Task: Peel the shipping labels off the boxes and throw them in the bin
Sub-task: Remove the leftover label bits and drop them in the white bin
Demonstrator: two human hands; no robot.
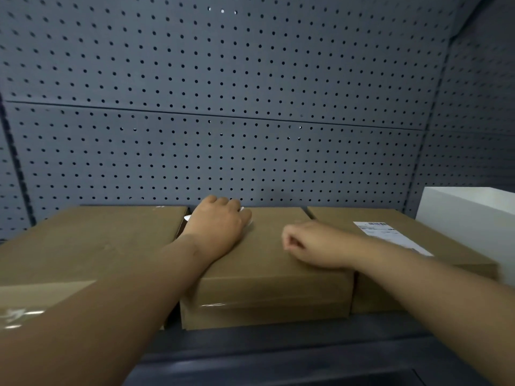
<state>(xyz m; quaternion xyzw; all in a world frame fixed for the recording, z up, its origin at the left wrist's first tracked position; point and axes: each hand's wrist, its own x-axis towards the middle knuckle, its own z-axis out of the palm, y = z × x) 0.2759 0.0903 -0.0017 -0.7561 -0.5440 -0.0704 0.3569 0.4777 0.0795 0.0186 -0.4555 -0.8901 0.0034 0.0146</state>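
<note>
Brown cardboard boxes (267,263), one bearing a white black-printed label (390,235), before a grey dotted pegboard (223,107).

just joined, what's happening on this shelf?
A person is working on the middle box of three cardboard boxes on a shelf. The left hand is curled over a white label at the box's far left corner; only slivers of it show. The right hand rests loosely curled on the box top, holding nothing visible. The right box has its shipping label flat in place. No bin in view.
</note>
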